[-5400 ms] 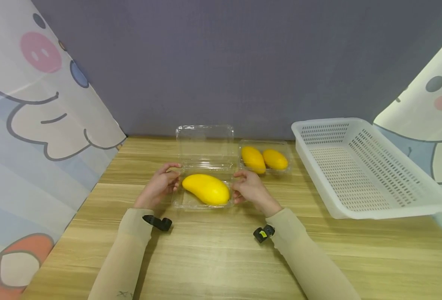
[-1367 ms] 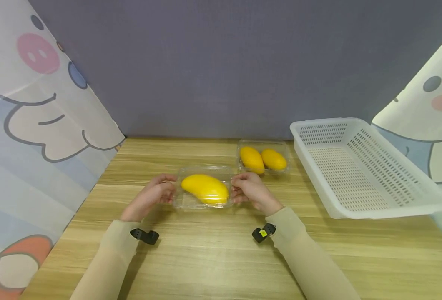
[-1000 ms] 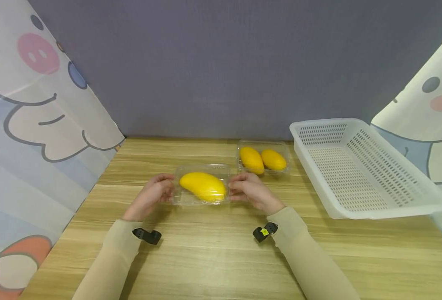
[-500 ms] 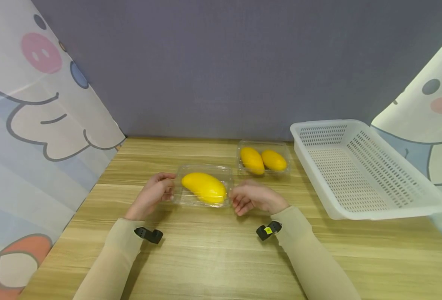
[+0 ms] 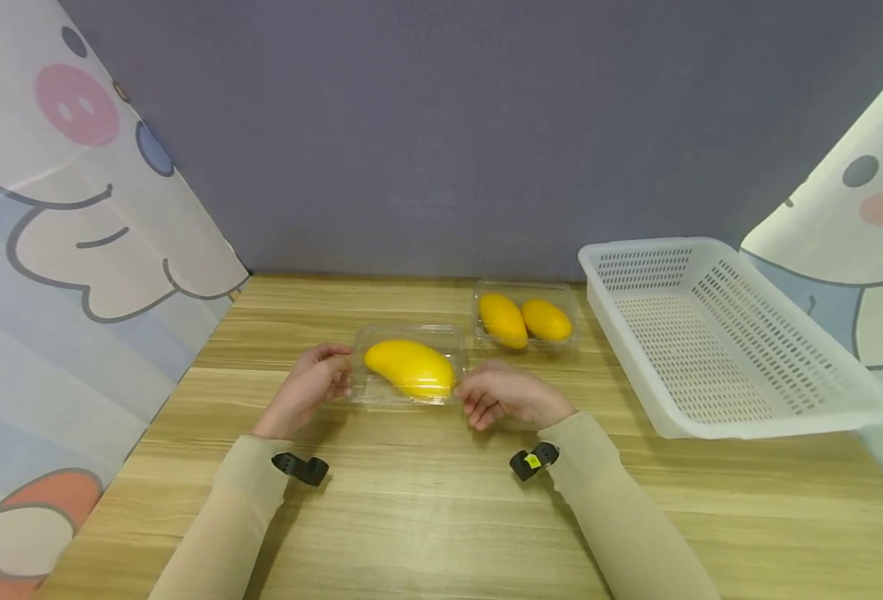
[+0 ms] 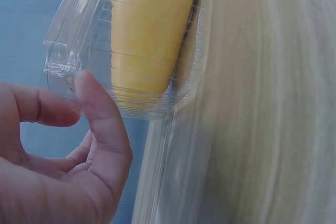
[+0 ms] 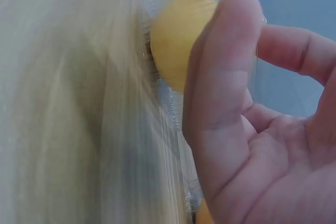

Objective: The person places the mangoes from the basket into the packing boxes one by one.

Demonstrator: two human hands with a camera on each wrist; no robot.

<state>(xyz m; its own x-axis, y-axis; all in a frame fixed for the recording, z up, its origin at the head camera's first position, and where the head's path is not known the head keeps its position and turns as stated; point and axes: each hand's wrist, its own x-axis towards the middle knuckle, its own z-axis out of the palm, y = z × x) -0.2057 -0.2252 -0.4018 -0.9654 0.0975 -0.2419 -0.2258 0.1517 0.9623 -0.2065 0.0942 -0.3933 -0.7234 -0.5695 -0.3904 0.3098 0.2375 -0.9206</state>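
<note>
A clear plastic clamshell box (image 5: 409, 331) sits mid-table, its lid down over one large yellow mango (image 5: 411, 368). At the box's left side, my left hand (image 5: 305, 388) pinches the rim between thumb and fingers. In the left wrist view the thumb (image 6: 105, 114) lies against the box's end, beside the mango (image 6: 149, 30). My right hand (image 5: 512, 396) pinches the front right corner, fingers curled. From the right wrist, the thumb (image 7: 223, 72) covers part of the mango (image 7: 176, 40) and hides the grip on the rim.
Behind and to the right, a second clear box (image 5: 527, 287) holds two smaller yellow mangoes (image 5: 548, 321). A white perforated plastic basket (image 5: 644, 367) stands at the table's right. A grey partition (image 5: 441, 142) closes off the back of the wooden table (image 5: 411, 508).
The box's lid, raised several seconds ago, has come down over the mango. My right hand has shifted from the right side to the front right corner. The box has moved slightly away.
</note>
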